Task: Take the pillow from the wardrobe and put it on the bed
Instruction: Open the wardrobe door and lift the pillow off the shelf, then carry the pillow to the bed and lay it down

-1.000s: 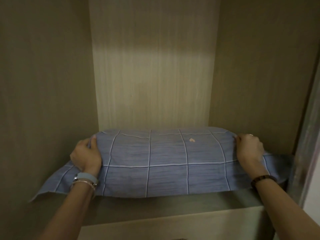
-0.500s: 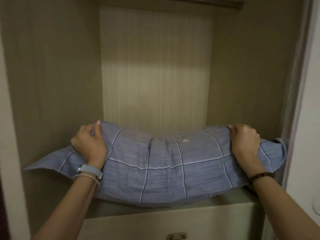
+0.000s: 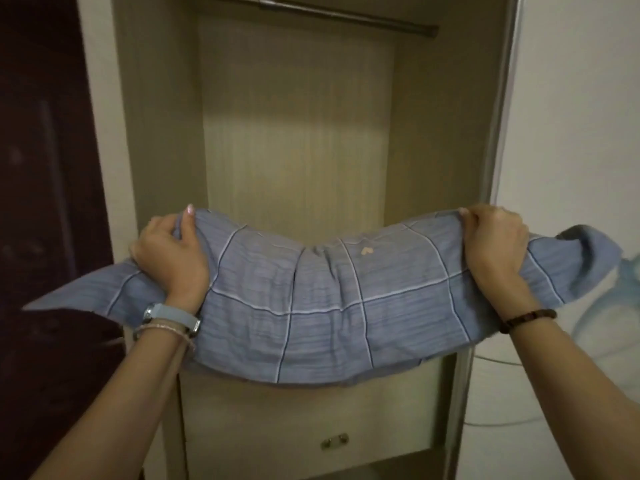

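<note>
Pillow sagging between both hands — left, right, before open wardrobe

No readable text anywhere here: no letters, numbers, brand names or signs. The blue checked pillow carries only a small pale mark near its top middle, a shape rather than a letter as far as can be told. The watch on the left wrist shows its band, its face turned away, nothing legible. The wardrobe panels are bare of labels.
</note>
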Motion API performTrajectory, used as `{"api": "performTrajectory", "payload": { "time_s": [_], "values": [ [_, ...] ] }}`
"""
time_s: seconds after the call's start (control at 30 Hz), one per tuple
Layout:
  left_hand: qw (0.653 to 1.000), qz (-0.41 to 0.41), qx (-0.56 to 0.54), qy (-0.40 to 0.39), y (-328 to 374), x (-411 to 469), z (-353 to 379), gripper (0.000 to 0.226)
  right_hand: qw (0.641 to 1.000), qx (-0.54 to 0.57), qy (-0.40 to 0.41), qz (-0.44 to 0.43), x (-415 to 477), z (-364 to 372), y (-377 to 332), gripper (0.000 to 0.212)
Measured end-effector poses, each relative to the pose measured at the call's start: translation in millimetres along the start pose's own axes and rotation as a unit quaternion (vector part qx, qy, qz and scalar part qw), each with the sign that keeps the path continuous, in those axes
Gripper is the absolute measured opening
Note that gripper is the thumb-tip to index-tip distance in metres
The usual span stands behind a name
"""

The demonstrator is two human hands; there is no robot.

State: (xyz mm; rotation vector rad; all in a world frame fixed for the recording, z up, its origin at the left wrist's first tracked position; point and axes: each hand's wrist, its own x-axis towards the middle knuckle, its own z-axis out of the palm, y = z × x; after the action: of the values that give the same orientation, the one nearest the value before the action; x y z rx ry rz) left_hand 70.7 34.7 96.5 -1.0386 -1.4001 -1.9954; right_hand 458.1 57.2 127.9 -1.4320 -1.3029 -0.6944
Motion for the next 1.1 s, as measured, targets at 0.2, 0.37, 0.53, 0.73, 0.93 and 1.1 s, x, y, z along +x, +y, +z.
{"api": "performTrajectory", "payload": {
  "time_s": [0.2,0.37,0.53,0.73,0.93,1.1],
  "values": [
    [0.999,-0.011,-0.038,-0.02,1.1,11.4,-44.8,0.044,0.998,-0.047,0.038,0.011,-36.4,-78.5,-28.0,0.035],
    [0.993,-0.002,-0.089,-0.076,-3.2,17.7,-80.8,0.047,0.991,-0.106,0.057,0.06,-95.9,-142.9,-51.4,0.037],
    [0.978,-0.005,-0.12,-0.169,19.1,2.3,-100.9,0.051,0.974,-0.182,0.07,0.115,-154.6,-221.8,-57.9,0.034],
    [0.942,-0.016,-0.193,-0.275,81.8,-68.1,-105.4,0.047,0.93,-0.307,0.083,0.183,-207.8,-330.1,-33.5,0.029],
    [0.882,-0.019,-0.268,-0.388,184.0,-182.4,-99.4,0.041,0.858,-0.445,0.103,0.236,-259.4,-455.6,8.9,0.028],
    [0.81,-0.026,-0.326,-0.486,289.6,-286.7,-103.7,0.038,0.777,-0.536,0.129,0.303,-301.2,-545.9,51.7,0.029]
  ]
}}
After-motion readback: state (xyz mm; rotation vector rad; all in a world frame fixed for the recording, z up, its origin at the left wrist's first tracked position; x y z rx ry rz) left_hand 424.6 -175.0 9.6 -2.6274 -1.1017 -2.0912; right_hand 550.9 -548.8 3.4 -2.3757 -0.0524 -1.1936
